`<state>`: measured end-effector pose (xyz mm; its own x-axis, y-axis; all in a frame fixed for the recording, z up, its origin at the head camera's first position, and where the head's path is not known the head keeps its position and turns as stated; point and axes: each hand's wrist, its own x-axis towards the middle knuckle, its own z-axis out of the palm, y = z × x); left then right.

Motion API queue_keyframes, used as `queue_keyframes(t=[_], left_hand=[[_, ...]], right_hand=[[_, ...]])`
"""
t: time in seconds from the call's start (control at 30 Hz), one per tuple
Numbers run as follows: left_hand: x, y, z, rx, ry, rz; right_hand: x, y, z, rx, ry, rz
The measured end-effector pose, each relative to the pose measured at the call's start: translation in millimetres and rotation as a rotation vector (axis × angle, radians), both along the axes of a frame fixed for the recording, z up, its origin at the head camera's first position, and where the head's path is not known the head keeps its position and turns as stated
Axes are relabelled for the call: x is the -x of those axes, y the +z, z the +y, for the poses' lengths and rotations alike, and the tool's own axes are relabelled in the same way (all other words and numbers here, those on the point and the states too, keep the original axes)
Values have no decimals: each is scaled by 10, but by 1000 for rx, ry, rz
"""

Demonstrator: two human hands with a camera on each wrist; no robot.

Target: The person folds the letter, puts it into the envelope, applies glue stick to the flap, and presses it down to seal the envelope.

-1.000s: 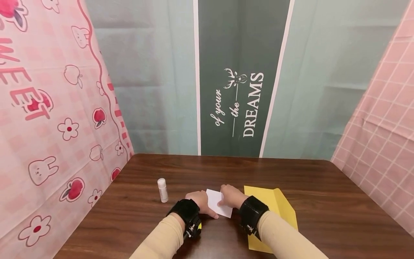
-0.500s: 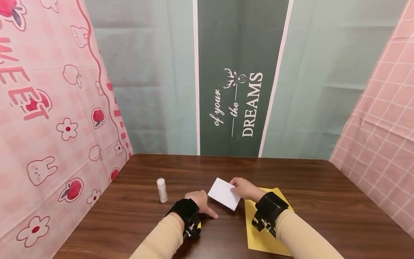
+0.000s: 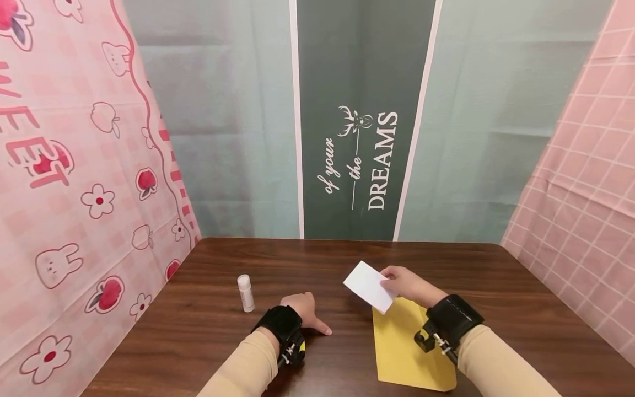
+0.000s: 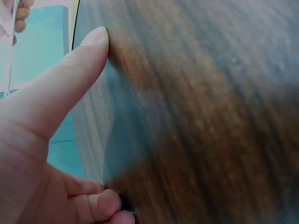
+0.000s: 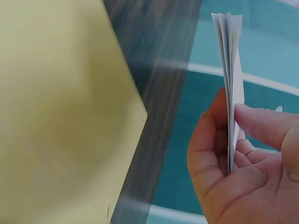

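Note:
My right hand (image 3: 409, 284) pinches a folded white paper (image 3: 369, 286) between thumb and fingers, raised above the table. Several layers of the folded paper (image 5: 229, 70) show edge-on in the right wrist view. Below that hand a yellow envelope (image 3: 404, 344) lies flat, partly hidden by the wrist strap and forearm. My left hand (image 3: 302, 310) rests on the table with its thumb stretched out and holds nothing. In the left wrist view its thumb (image 4: 70, 79) touches or nearly touches the wood, and the fingers hang loosely curled.
A white capped tube (image 3: 245, 293), like a glue stick, stands upright left of my left hand. The dark wooden table (image 3: 297, 264) ends at a green curtain (image 3: 248, 165). Pink patterned cloths (image 3: 89, 231) hang at both sides.
The right hand has lifted the folded paper off the table and carried it right, away from the left hand. The left hand has let go of the paper and stays in place.

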<state>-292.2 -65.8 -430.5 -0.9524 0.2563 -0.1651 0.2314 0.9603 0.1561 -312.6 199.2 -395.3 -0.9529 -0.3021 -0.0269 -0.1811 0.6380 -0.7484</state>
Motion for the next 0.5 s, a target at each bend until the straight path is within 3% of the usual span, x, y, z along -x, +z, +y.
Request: queue_keyframes(t=[0.23, 0.5], left_hand=[[-57, 53, -56, 0, -3, -19], [-78, 89, -110, 4, 16, -36]], right_hand=[[-62, -27, 354, 56, -105, -47], [-64, -153, 746, 106, -144, -46]])
